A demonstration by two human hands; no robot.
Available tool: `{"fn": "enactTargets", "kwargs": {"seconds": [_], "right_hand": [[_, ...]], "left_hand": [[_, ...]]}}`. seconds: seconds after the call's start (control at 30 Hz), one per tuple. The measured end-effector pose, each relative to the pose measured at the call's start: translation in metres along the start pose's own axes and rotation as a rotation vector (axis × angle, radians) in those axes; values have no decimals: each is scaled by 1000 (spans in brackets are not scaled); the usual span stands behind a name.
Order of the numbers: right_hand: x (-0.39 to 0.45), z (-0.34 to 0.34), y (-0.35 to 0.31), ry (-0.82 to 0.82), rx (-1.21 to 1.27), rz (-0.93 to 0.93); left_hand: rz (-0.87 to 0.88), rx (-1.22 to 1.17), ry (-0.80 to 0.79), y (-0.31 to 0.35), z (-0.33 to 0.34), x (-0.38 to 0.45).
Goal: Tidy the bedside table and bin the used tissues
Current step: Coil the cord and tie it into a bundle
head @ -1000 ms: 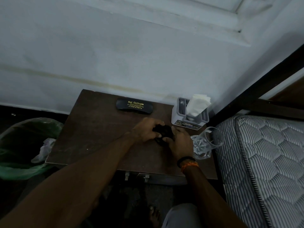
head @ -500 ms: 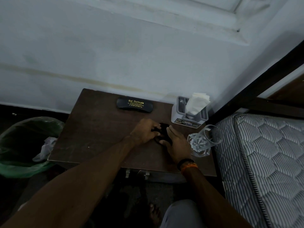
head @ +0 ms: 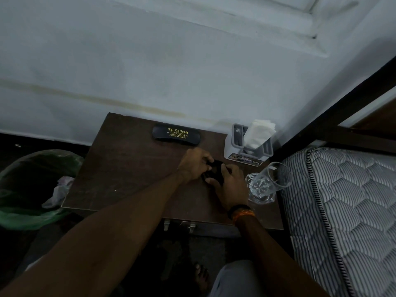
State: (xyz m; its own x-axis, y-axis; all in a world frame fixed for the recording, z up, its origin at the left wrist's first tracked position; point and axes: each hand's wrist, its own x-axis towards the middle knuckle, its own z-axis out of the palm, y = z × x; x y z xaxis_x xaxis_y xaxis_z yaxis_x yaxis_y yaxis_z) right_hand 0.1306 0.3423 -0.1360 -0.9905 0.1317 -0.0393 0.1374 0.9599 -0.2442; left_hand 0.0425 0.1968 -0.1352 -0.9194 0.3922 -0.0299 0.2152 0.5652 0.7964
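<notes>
Two hands, left hand [head: 194, 166], right hand [head: 230, 185], gripping dark object [head: 216, 171]

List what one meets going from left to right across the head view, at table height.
Green-lined waste bin → black spectacle case with gold lettering → grey tissue holder → clear drinking glass → striped quilted mattress.

Both hands [head: 214, 172] on dark object [head: 216, 171]

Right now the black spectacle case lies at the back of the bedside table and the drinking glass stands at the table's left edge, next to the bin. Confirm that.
Not quite. The head view shows the drinking glass at the right edge of the bedside table, beside the mattress, not next to the bin. The black spectacle case does lie at the back.
</notes>
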Motion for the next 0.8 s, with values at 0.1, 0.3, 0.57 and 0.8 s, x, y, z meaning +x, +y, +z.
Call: {"fn": "enactTargets", "kwargs": {"seconds": [0.1, 0.3, 0.57, 0.8], "right_hand": [[-4, -1, 1, 91, -25, -30], [-7, -9, -6, 162, 8, -32], [-30, -55, -22, 385, 102, -122], [-9, -147, 30, 751, 240, -7]], "left_hand": [[-2, -41, -45, -3, -2, -2], [13, -133, -13, 6, -10, 6], [54, -79, -28, 11, -22, 25], [30, -116, 76, 23, -13, 34]]}}
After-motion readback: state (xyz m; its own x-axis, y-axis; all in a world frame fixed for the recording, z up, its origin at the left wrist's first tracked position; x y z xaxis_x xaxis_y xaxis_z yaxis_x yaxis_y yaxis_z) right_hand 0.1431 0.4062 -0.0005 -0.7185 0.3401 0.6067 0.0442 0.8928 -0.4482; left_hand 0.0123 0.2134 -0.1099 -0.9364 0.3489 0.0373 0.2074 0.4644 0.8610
